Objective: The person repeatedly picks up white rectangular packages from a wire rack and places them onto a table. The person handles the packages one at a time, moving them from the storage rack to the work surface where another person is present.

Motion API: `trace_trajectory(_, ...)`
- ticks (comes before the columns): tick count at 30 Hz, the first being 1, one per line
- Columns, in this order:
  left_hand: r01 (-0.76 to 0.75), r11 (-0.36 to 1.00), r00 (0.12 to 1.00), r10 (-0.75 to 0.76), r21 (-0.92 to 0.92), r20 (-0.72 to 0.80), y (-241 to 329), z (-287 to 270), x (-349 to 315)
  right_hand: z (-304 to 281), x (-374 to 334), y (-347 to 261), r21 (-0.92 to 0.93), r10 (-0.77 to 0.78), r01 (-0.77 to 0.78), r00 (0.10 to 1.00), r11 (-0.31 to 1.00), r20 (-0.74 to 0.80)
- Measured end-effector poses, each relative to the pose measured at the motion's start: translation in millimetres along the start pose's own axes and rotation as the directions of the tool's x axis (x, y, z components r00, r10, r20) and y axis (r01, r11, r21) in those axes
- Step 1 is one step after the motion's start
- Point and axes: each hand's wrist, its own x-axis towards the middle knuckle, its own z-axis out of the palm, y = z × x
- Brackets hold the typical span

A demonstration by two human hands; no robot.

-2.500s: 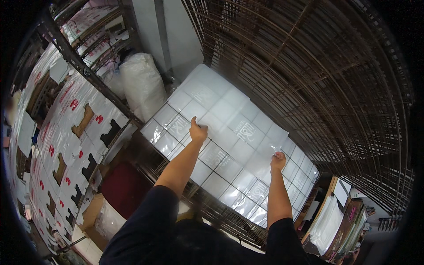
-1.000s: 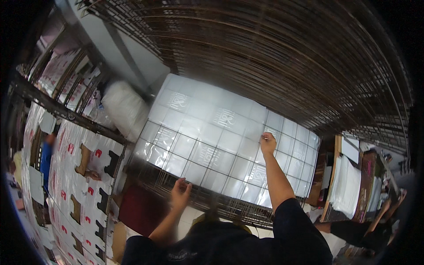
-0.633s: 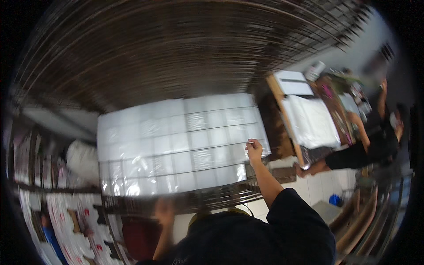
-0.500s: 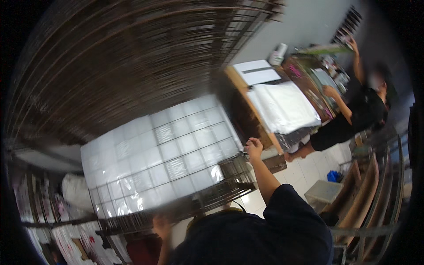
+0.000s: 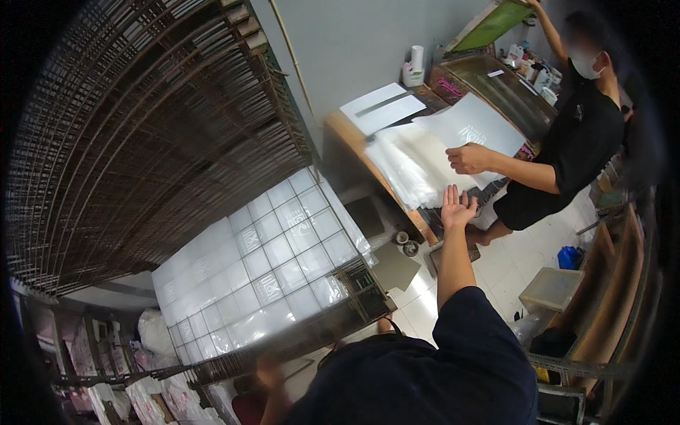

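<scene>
Print workshop: grey wall, wire drying rack (image 5: 142, 134) stacked in tiers at left, wooden surface (image 5: 340, 131) at right.

Right hand (image 5: 457, 207) raised palm up, fingers spread, empty, just off near edge of surface, below co-worker's hand (image 5: 467, 158), which holds white sheet (image 5: 476, 124) over stack of clear bags (image 5: 407, 166).

Left hand (image 5: 269, 368) low, blurred; state cannot tell.

Judgement: keep palm flat, level, under sheet edge; take without creasing.

Rack shelf (image 5: 333, 322): glossy clear bags (image 5: 262, 262), pale square prints in rows.

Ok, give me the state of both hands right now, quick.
Left hand: blurred at the lower edge, below the wire rack; open or closed cannot be told.
Right hand: open, palm up, empty, raised toward the co-worker's sheets.
</scene>
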Motion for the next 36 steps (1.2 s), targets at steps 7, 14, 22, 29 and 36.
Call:
trace_trajectory(7, 0.161, 0.978, 0.986, -0.165, -0.134, -0.017, 37.9, 6.1, -25.1, 30.7, -52.7, 25.8, 0.106, 0.210, -0.206, 0.977, 0.973, -0.024)
trace_trajectory(14, 0.198, 0.969, 0.977, -0.183, -0.151, 0.110, 148.6, 47.7, -11.6, -13.5, -19.8, 47.6, -0.538, 0.197, -0.328, 0.937, 0.776, -0.288)
trace_trajectory(22, -0.612, 0.790, 0.723, 0.537, 0.043, 0.434, 389.8, 126.1, 106.0, 141.1, -192.3, 7.2, -0.836, 0.375, -0.095, 0.917, 0.540, 0.138)
trace_trajectory(29, -0.930, 0.367, 0.342, 0.849, 0.017, 0.404, 460.0, 132.6, 163.9, 202.7, -229.2, -43.6, -0.848, 0.603, -0.160, 0.768, 0.506, 0.215)
trace_trajectory(36, -0.721, 0.631, 0.536, 0.770, -0.287, 0.347, 495.0, 97.5, 161.9, 263.2, -256.7, -6.3, -0.746, 0.466, -0.001, 0.781, 0.666, 0.416)
